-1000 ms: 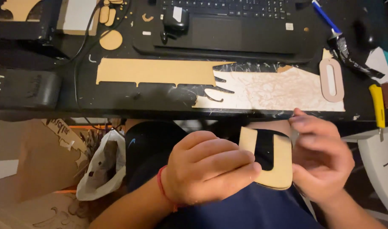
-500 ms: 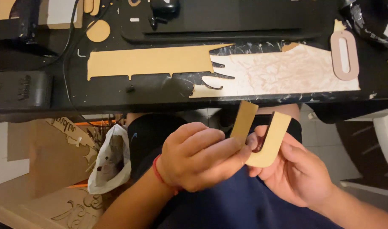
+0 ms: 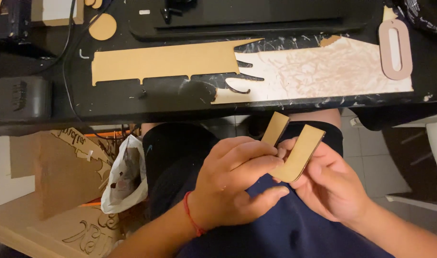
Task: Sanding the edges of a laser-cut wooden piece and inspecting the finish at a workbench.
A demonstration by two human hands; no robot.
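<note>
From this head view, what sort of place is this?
Likely a home hobby or craft workbench. A black desk carries a long cut board strip and an oval cutout; cut board offcuts lean below. Both hands hold a U-shaped board piece.

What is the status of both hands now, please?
Left hand and right hand both gripping U-shaped wooden piece, over lap. Nothing in the way.

A black desk (image 3: 132, 107) spans the top of the view; its surface is scratched and flecked with pale marks. Flat cut sheets lie on it: a tan strip (image 3: 161, 62), a pale worn sheet (image 3: 323, 71), a round disc (image 3: 103, 26) and a pinkish oval ring (image 3: 395, 48). A black cable (image 3: 65, 71) crosses the left side. Below left: cut boards (image 3: 61, 167) and a white bag (image 3: 125, 181). Grey tiled floor (image 3: 371, 162) at right.
</note>
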